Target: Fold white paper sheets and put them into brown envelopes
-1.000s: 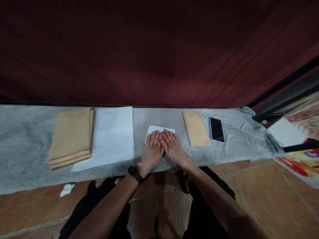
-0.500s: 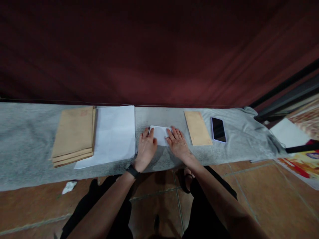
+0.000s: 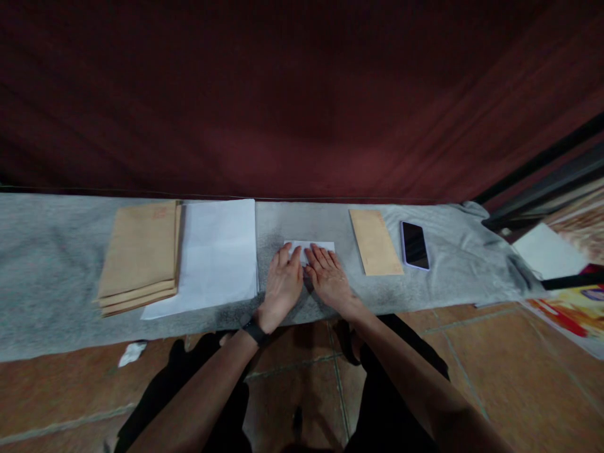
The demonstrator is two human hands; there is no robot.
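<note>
A folded sheet of white paper [image 3: 309, 244], now a narrow strip, lies on the grey cloth in front of me. My left hand [image 3: 284, 277] rests on its left part, fingers stretched out and pressing down. Flat across the right part lies my right hand [image 3: 326, 274], its fingers extended and close to the left ones. Both hands hide the paper's near edge. To the left is a stack of white paper [image 3: 219, 251], partly under a pile of brown envelopes [image 3: 139, 251]. A single brown envelope [image 3: 376, 242] lies right of my right hand.
A phone [image 3: 415, 245] with a pale purple case lies beyond the single envelope. Grey cloth [image 3: 453, 251] covers the long bench, backed by a dark red curtain [image 3: 302, 126]. A crumpled white scrap [image 3: 132, 353] is on the tiled floor [image 3: 292, 396].
The paper has gone from a deeper rectangle to a narrower strip. My right hand has moved left and lies flatter over it; my left hand has shifted slightly right.
</note>
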